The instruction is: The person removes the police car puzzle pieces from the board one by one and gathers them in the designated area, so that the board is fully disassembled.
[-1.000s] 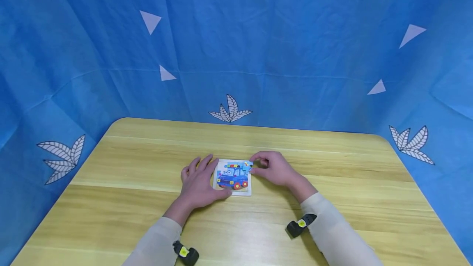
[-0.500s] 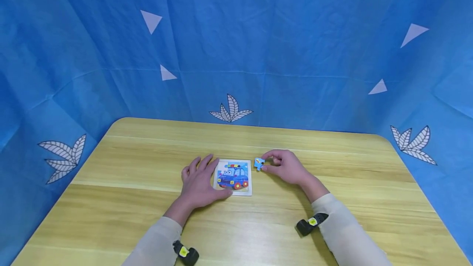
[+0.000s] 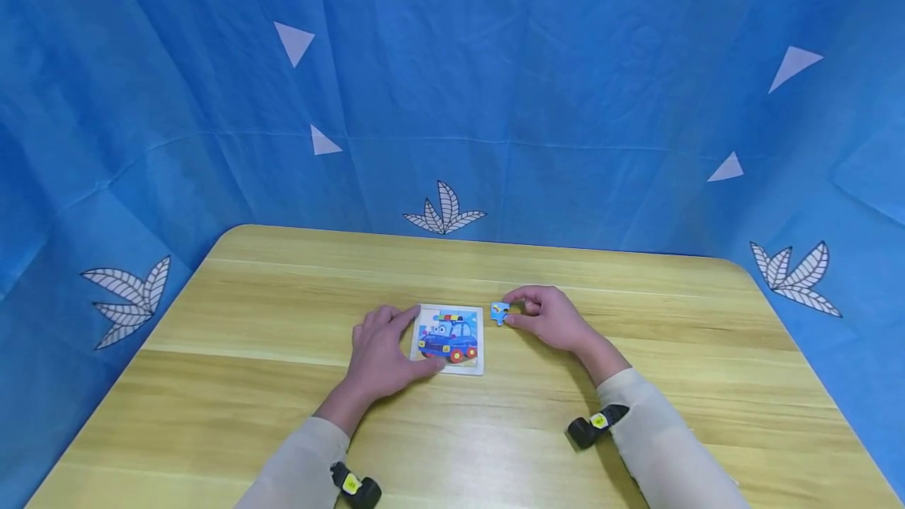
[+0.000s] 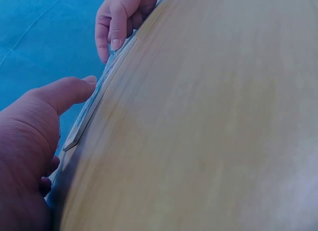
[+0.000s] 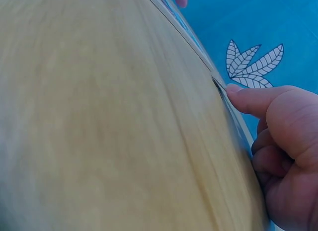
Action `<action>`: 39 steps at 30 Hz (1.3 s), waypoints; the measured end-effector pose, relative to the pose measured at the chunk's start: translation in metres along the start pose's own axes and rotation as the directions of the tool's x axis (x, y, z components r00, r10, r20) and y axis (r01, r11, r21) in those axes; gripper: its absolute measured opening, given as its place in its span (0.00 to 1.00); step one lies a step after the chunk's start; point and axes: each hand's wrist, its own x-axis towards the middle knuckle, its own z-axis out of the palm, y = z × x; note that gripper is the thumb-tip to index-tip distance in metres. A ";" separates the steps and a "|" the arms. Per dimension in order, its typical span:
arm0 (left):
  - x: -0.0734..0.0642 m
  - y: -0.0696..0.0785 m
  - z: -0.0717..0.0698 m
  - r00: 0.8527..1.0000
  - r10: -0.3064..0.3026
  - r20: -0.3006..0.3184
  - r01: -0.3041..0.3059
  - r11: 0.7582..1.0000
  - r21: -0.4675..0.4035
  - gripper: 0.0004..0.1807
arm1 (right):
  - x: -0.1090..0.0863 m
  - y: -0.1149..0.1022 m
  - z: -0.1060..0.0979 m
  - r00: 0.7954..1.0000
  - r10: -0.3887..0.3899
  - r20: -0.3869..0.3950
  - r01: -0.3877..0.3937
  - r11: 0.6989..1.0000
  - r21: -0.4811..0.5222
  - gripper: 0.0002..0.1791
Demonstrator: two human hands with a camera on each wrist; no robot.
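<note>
A small jigsaw puzzle [image 3: 448, 336] in a white frame, showing a blue cartoon car with red wheels, lies flat on the table. My left hand [image 3: 382, 352] spans its left side, index fingertip at the upper left corner and straight thumb on the lower edge. To the right of the frame, my right hand [image 3: 547, 319] pinches a light blue puzzle piece [image 3: 499, 311] by its right side between thumb and index finger. In the right wrist view the thumb [image 5: 248, 98] rests over the thin edge of that piece. In the left wrist view the frame shows nearly edge-on beside my thumb [image 4: 69, 92].
The wooden table [image 3: 247, 320] has rounded far corners. A blue curtain [image 3: 594, 85] with white leaves and triangles hangs behind and along both sides. Black devices are strapped on both wrists, such as the left strap camera [image 3: 359, 488].
My right hand has moved the piece rightward, off the upper right corner of the puzzle, and turned it slightly. My left hand's outer fingers have drawn in while thumb and index stay at the frame.
</note>
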 end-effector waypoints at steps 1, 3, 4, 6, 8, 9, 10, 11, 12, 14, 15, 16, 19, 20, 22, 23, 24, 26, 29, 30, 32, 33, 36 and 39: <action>0.000 0.000 0.000 1.000 0.001 0.004 -0.001 1.000 0.008 0.55 | 0.000 0.000 0.000 1.000 0.002 -0.002 -0.002 1.000 -0.001 0.13; 0.001 0.000 0.001 1.000 0.000 0.016 0.000 1.000 0.028 0.56 | 0.000 -0.001 0.000 1.000 0.007 -0.006 -0.007 1.000 -0.003 0.13; 0.001 0.000 0.002 1.000 -0.002 0.020 0.001 0.999 0.036 0.56 | 0.000 -0.001 -0.001 1.000 0.012 -0.008 -0.012 1.000 -0.006 0.13; 0.001 0.001 0.002 1.000 -0.005 0.028 0.004 0.999 0.043 0.56 | 0.000 -0.001 -0.001 1.000 0.021 -0.012 -0.021 1.000 -0.012 0.13; 0.001 0.001 0.002 0.999 -0.005 0.032 0.003 0.999 0.042 0.56 | -0.001 -0.001 -0.001 0.999 0.040 -0.016 -0.040 0.999 -0.017 0.13; 0.000 0.002 0.002 0.999 -0.003 0.032 0.002 0.999 0.041 0.56 | -0.001 -0.001 -0.001 0.999 0.052 -0.018 -0.052 0.998 -0.018 0.13; 0.000 0.002 0.003 0.999 -0.002 0.033 0.000 0.999 0.041 0.56 | -0.001 -0.001 -0.001 0.998 0.061 -0.020 -0.062 0.998 -0.017 0.13; 0.000 0.002 0.003 0.999 -0.001 0.032 -0.001 0.999 0.040 0.56 | -0.001 -0.002 -0.001 0.997 0.069 -0.021 -0.070 0.997 -0.017 0.13; 0.000 0.002 0.003 1.000 0.001 0.031 -0.003 0.999 0.040 0.56 | -0.001 -0.002 -0.001 0.996 0.082 -0.021 -0.082 0.997 -0.016 0.13; 0.000 0.002 0.003 1.000 0.003 0.029 -0.004 0.999 0.041 0.56 | -0.002 -0.001 -0.002 0.995 0.096 -0.024 -0.096 0.995 -0.014 0.13; 0.000 0.002 0.004 1.000 0.004 0.028 -0.006 0.999 0.041 0.56 | -0.002 -0.001 -0.003 0.994 0.102 -0.027 -0.103 0.995 -0.012 0.14; 0.000 0.002 0.004 1.000 0.005 0.027 -0.006 0.999 0.042 0.56 | -0.003 -0.001 -0.004 0.994 0.105 -0.028 -0.105 0.994 -0.011 0.14; 0.000 0.001 0.005 1.000 0.006 0.030 -0.007 0.999 0.040 0.57 | -0.005 0.001 -0.006 0.990 0.130 -0.046 -0.131 0.991 -0.008 0.14; -0.001 0.001 0.005 0.999 0.005 0.031 -0.006 0.999 0.040 0.57 | -0.005 0.001 -0.007 0.989 0.140 -0.052 -0.141 0.990 -0.008 0.14; -0.001 0.001 0.004 0.999 0.001 0.033 -0.003 0.999 0.042 0.57 | -0.006 0.001 -0.007 0.987 0.151 -0.060 -0.152 0.988 -0.003 0.14; -0.001 0.001 0.004 0.999 -0.001 0.032 -0.001 0.999 0.043 0.57 | -0.007 0.001 -0.007 0.986 0.157 -0.063 -0.158 0.987 -0.002 0.14; -0.001 0.002 0.004 0.999 -0.003 0.033 0.002 0.999 0.043 0.57 | -0.007 0.001 -0.007 0.984 0.163 -0.066 -0.163 0.987 0.005 0.15; -0.002 0.002 0.003 0.999 -0.006 0.033 0.005 0.999 0.044 0.57 | -0.007 0.001 -0.007 0.986 0.157 -0.064 -0.157 0.988 0.007 0.15; -0.002 0.003 0.002 0.999 -0.006 0.034 0.005 0.999 0.045 0.56 | -0.007 0.000 -0.006 0.986 0.151 -0.070 -0.151 0.989 0.010 0.15; -0.002 0.003 0.001 0.999 -0.005 0.034 0.004 0.999 0.046 0.56 | -0.007 -0.001 -0.005 0.986 0.149 -0.074 -0.149 0.989 0.011 0.15; -0.002 0.003 0.001 0.999 -0.003 0.033 0.002 0.999 0.050 0.56 | -0.007 -0.001 -0.004 0.986 0.149 -0.080 -0.149 0.989 0.004 0.15; -0.002 0.003 0.001 0.999 -0.003 0.032 0.001 0.999 0.052 0.56 | -0.007 -0.001 -0.004 0.986 0.148 -0.081 -0.148 0.989 0.002 0.15; -0.002 0.004 0.000 1.000 -0.002 0.031 0.000 0.998 0.055 0.56 | -0.006 -0.002 -0.003 0.986 0.142 -0.085 -0.143 0.990 -0.003 0.15; -0.002 0.003 0.000 0.999 -0.001 0.032 -0.001 0.998 0.059 0.56 | -0.007 -0.004 -0.002 0.987 0.135 -0.090 -0.135 0.991 0.005 0.14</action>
